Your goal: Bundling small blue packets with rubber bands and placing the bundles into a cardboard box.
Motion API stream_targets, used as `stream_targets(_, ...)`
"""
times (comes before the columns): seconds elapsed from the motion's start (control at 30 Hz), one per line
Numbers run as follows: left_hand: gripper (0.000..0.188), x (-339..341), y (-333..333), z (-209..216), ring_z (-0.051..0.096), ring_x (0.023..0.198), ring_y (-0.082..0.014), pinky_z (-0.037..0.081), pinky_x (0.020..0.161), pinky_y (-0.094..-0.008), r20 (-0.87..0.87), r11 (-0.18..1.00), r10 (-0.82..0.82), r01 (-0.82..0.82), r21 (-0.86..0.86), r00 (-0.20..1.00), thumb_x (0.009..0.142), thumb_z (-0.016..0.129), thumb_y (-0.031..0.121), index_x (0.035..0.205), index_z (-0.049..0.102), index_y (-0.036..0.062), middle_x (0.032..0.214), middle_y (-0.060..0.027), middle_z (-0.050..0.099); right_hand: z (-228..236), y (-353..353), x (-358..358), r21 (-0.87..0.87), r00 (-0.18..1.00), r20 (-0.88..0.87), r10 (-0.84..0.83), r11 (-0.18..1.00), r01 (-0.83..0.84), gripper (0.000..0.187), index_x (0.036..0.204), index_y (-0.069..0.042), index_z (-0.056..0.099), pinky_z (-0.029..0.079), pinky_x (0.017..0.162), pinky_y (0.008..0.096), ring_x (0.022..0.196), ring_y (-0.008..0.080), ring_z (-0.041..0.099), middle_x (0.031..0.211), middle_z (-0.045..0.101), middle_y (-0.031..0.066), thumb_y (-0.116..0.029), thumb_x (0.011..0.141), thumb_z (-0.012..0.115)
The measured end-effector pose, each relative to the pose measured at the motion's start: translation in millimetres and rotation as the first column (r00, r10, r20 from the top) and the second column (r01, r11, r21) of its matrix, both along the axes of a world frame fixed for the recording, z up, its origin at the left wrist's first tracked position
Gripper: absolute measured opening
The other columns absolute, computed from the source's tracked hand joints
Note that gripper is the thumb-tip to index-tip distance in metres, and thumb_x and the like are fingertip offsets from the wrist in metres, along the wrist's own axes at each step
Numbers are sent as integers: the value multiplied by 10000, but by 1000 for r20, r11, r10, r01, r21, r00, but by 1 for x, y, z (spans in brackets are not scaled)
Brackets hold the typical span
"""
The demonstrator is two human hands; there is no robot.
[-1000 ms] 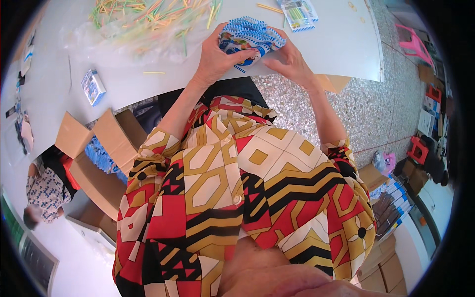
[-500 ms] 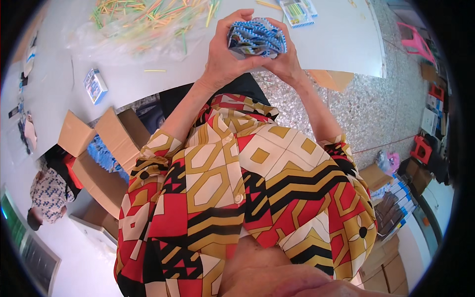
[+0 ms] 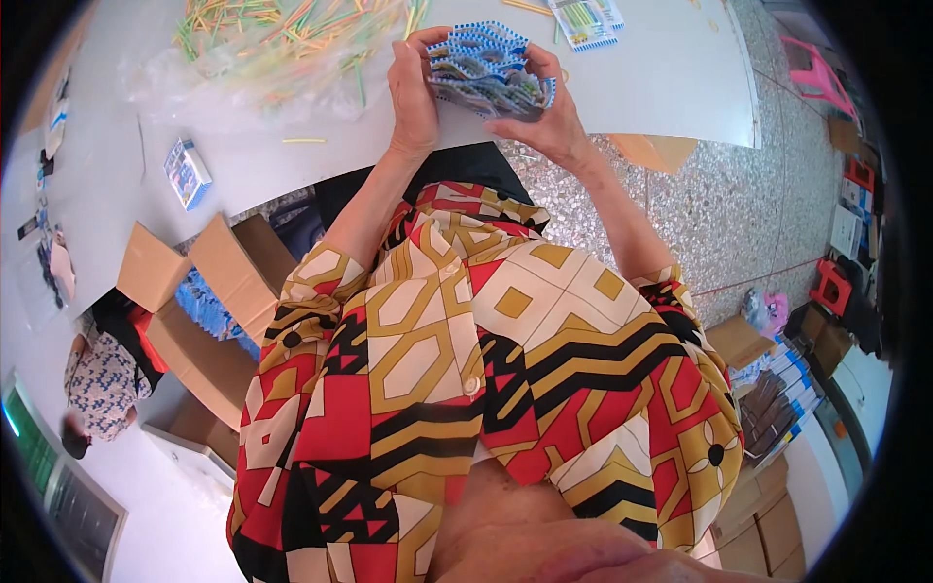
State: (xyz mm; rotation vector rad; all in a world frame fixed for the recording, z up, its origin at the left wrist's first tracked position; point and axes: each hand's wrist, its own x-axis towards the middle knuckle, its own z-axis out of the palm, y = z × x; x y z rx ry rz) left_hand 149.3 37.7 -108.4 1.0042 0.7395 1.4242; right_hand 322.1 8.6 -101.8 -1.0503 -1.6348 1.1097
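A bundle of small flat packets (image 3: pixel 491 83) with blue-and-white zigzag edges stands on end between my hands, above the near edge of the table. My left hand (image 3: pixel 415 97) closes on its left side, with fingers curled round the back. On the right side, my right hand (image 3: pixel 556 121) grips the bundle with its fingers behind and its thumb along the near side. At the top, the packets fan slightly apart. Beyond my right hand lie more packets (image 3: pixel 583 24) showing green sticks.
Loose coloured sticks (image 3: pixel 282 34) lie on clear plastic at the table's (image 3: pixel 661 87) far left. A small blue-and-white box (image 3: pixel 187 175) stands near its edge; one yellow stick (image 3: pixel 304 141) lies nearby. An open carton (image 3: pixel 194 340) holds blue packets. A pink stool (image 3: pixel 816 78) is at far right.
The bundle has shifted slightly left and its packets have spread more. My left hand has straightened against its side, and the left thumb no longer shows across the front.
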Motion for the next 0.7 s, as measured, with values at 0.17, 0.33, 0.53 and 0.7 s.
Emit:
stream_targets(0.17,616,12,-1,5,561,896,-105,443,820,-245,62,994,27,-20,-104,998,982,206,505,1094,541,0,944,-54,610,5,-1,-5,62,998,65,-13,998,9,995,1383,-62,235,369,1023,360,1203,247,440,1290,416,150,-158,608,851)
stream_targets(0.33,610,13,-2,2,553,903,-105,432,840,-245,-51,997,81,-81,-2,995,976,212,523,1152,499,14,1008,-59,595,0,0,-7,-70,993,-10,-115,991,114,1029,1408,-78,190,384,1023,375,1208,255,437,1309,379,152,-128,618,847)
stream_targets(0.53,630,10,-3,-2,540,958,-118,419,865,-245,-33,999,37,-37,11,999,959,240,556,1183,462,11,1057,-67,575,0,-4,8,44,995,29,-91,995,89,969,1389,-61,220,340,1059,365,1247,239,401,1371,332,149,-93,637,830)
stream_targets(0.7,625,10,4,-8,534,1002,-125,405,905,-260,-85,983,-45,59,175,995,942,326,558,1213,430,5,1070,-57,564,-2,-10,25,121,996,-91,-17,992,28,760,1377,-43,258,356,1036,338,1225,201,423,1365,386,111,-51,770,715)
